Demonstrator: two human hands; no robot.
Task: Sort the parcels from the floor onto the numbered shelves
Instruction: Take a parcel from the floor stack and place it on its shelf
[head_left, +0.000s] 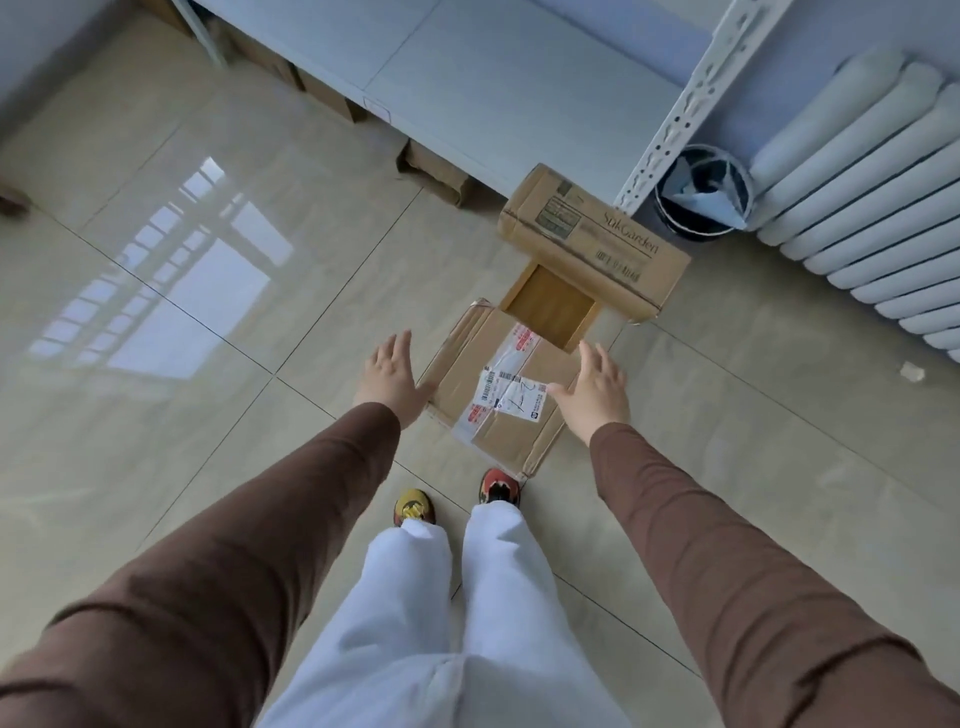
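Flanking the labelled parcel (501, 395), both hands (390, 375) spread; bin (702, 193) holds paper.

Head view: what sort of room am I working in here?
Probably a small parcel storeroom or mailroom. Taped parcels lie on a tiled floor, a white metal shelf has more boxes tucked under it, and a radiator lines the wall.

Both arms in brown sleeves stretch forward and down, left hand (390, 379) and right hand (592, 387) open, fingers spread.
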